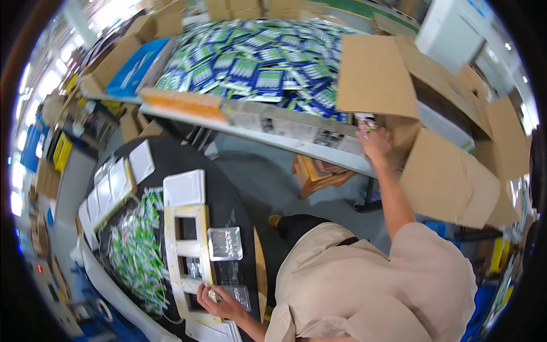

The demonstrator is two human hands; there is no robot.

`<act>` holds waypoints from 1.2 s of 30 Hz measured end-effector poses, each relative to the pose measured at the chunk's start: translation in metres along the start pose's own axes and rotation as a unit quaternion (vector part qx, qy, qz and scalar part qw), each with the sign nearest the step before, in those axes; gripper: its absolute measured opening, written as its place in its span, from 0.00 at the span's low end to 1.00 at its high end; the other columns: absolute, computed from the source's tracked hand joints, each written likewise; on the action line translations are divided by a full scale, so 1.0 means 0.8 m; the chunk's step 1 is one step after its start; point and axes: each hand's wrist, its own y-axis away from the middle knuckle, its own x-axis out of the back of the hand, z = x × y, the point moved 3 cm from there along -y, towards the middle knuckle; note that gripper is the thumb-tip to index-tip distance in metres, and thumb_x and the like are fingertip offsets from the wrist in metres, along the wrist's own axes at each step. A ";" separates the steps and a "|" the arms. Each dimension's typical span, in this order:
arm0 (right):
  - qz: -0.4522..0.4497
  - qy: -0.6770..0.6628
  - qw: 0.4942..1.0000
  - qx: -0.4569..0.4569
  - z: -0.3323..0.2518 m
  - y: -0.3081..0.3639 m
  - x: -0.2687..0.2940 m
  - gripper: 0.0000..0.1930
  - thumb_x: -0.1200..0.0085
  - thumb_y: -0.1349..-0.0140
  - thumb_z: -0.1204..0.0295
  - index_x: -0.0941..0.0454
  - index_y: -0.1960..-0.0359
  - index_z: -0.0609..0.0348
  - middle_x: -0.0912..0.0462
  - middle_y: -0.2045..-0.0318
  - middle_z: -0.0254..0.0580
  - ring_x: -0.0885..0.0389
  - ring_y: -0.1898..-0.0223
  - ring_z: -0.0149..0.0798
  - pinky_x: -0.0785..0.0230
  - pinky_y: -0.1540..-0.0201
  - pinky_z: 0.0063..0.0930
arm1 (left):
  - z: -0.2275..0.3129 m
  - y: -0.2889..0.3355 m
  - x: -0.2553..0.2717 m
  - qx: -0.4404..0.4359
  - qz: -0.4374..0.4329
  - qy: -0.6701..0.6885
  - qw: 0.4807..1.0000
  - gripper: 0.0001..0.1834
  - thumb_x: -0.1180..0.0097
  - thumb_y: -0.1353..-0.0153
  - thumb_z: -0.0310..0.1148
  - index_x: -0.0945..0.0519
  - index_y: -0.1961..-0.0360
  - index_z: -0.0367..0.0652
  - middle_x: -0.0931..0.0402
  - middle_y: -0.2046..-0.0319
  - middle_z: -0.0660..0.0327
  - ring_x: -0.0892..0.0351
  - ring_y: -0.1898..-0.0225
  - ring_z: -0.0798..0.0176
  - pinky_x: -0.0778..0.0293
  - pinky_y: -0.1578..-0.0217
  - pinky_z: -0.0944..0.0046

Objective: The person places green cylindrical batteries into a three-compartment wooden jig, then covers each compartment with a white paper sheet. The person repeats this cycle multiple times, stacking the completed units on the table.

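My left hand (219, 302) is over the near end of a pale wooden frame (170, 251) with square openings, on the round black table. Its fingers are curled together around something small and shiny that I cannot make out. Beside it lie clear plastic blister trays (225, 244). My right arm is stretched forward to the far table's edge. There my right hand (377, 141) closes around a small white, pink and green thing (366, 121), too blurred to name, next to an open cardboard box (379, 77). Many blue and green packets (268, 82) lie heaped on that table.
Left of the frame, a pile of small green and white pieces (137, 245) covers part of the round table (222, 185). White flat plates (184, 188) lie around them. A wooden stool (319, 174) stands beneath the far table. A blue tray (134, 68) sits left of the packets.
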 end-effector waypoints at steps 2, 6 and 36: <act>0.025 -0.093 0.995 -0.024 -0.029 0.016 0.026 0.31 0.38 0.42 0.41 0.16 0.52 0.58 0.18 0.53 0.51 0.21 0.47 0.56 0.27 0.45 0.53 | 0.000 0.014 0.024 0.036 0.013 -0.027 0.999 0.06 0.41 0.37 0.19 0.20 0.58 0.34 0.20 0.53 0.47 0.21 0.49 0.44 0.24 0.48 0.50; 0.139 -0.136 0.933 0.302 -0.154 0.078 0.086 0.17 0.42 0.34 0.60 0.16 0.52 0.59 0.17 0.56 0.52 0.19 0.53 0.54 0.27 0.48 0.44 | -0.012 0.033 0.041 0.078 -0.002 -0.019 0.997 0.11 0.36 0.43 0.19 0.19 0.58 0.36 0.19 0.53 0.50 0.19 0.51 0.46 0.25 0.49 0.53; -0.322 -0.075 0.194 0.924 -0.453 0.421 0.016 0.05 0.41 0.39 0.71 0.16 0.67 0.57 0.20 0.67 0.41 0.19 0.60 0.48 0.27 0.57 0.42 | -0.162 0.067 0.069 0.127 -0.154 -0.198 0.960 0.05 0.45 0.35 0.27 0.23 0.59 0.39 0.24 0.38 0.52 0.27 0.35 0.48 0.36 0.31 0.45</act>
